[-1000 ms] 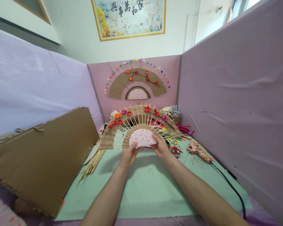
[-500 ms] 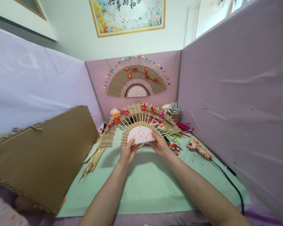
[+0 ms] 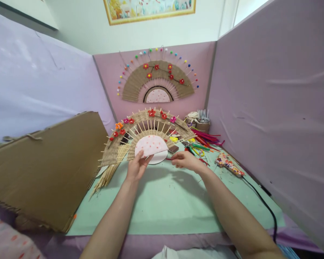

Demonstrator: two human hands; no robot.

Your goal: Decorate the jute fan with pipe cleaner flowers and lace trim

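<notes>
My left hand (image 3: 136,167) grips a woven fan (image 3: 140,119) by its lower middle, thumb on the pink dotted half-round centre (image 3: 151,145). Thin sticks radiate through the fan's two woven bands, and red, orange and magenta flowers decorate the outer one. My right hand (image 3: 188,160) is off the fan, just right of its centre, with its fingers loosely bent and nothing visible in them. Below the fan's centre shows a white round piece (image 3: 159,157), partly covered by it. A similar fan (image 3: 159,73), edged with coloured balls, hangs on the pink panel.
Pliers (image 3: 198,146) and magenta and red pipe cleaners (image 3: 205,136) lie at the back right. A patterned glue gun (image 3: 229,164) with a black cord rests farther right. Bundled sticks (image 3: 106,181) lie at left, beside a large cardboard sheet (image 3: 45,172). A jar (image 3: 203,125) stands behind.
My right hand has let go of the fan and moved slightly right. The fan, now in my left hand alone, has shifted left. The view has tilted down.
</notes>
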